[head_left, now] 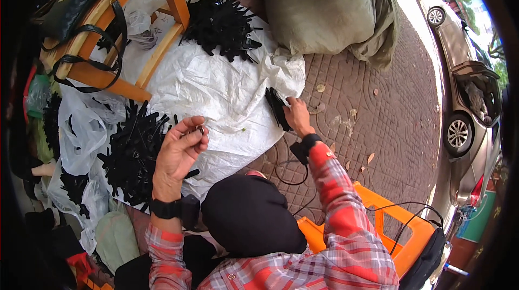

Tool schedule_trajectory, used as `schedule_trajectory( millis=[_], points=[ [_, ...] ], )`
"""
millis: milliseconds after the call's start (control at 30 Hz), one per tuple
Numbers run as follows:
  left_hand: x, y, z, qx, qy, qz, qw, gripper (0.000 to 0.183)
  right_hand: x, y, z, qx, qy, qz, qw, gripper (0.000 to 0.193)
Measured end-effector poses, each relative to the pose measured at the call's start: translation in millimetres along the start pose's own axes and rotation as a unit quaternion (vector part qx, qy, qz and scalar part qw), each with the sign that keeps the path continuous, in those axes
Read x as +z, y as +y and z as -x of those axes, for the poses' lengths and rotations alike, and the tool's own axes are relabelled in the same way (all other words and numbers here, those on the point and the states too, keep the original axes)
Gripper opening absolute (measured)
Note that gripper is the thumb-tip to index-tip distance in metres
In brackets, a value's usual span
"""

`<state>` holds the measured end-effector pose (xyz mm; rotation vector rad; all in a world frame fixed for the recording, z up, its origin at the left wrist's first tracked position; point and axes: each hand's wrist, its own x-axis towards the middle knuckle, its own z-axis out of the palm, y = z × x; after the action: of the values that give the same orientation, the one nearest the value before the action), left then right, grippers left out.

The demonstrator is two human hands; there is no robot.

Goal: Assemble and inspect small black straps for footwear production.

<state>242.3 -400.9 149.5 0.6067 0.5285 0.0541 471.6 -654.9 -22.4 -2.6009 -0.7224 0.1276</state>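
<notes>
Brown patterned paving (400,106), dotted with dry leaves, lies outdoors in bright daylight; a wooden chair (158,56) stands left, an orange plastic stool (413,227) right, a parked car (469,163) beyond.

1 head-worn fisheye view, facing down, near left grip (183,148) and right grip (297,116)

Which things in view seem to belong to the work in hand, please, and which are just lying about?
Apparently in use:
- small piece in the left hand
- bundle of black strips at the right hand
- loose black strips
- white sheet

Apparently unrelated:
- black handbag
- fallen leaves
- parked car
</notes>
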Motion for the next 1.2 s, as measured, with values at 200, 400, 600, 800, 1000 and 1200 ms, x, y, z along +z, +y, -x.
schedule_trajectory(
  millis=[200, 400, 600, 800, 1000, 1200],
  points=[
    [-22.2, -1.3, 21.7, 0.025, 0.028, 0.012, 0.999, 0.023, 1.4, -22.3, -3.5, 0.017, -0.030, 0.032, 0.999, 0.022],
    [-20.1, -5.4, 19.9, 0.015, 0.027, 0.013, 0.999, 0.021, -58.8, -84.8, 10.2, 0.133, -0.079, -0.352, 0.923, 0.033],
    [-3.2, 1.8, 17.0, 0.020, -0.019, 0.001, 1.000, 0.022, -111.9, -179.5, 7.8, 0.053, -0.315, -0.555, 0.768, 0.044],
    [0.4, 14.8, 19.2, 0.115, -0.047, 0.008, 0.992, 0.023, -129.6, -208.4, 4.4, 0.024, -0.355, -0.489, 0.797, 0.027],
    [9.2, 19.6, 27.0, 0.117, -0.053, 0.008, 0.992, 0.028, -136.6, -227.8, 24.2, 0.020, -0.435, -0.548, 0.714, 0.024],
    [4.2, 15.8, 35.2, 0.099, -0.034, -0.062, 0.993, 0.027, -132.7, -231.2, 27.5, 0.029, -0.460, -0.544, 0.701, 0.024]
  ],
)
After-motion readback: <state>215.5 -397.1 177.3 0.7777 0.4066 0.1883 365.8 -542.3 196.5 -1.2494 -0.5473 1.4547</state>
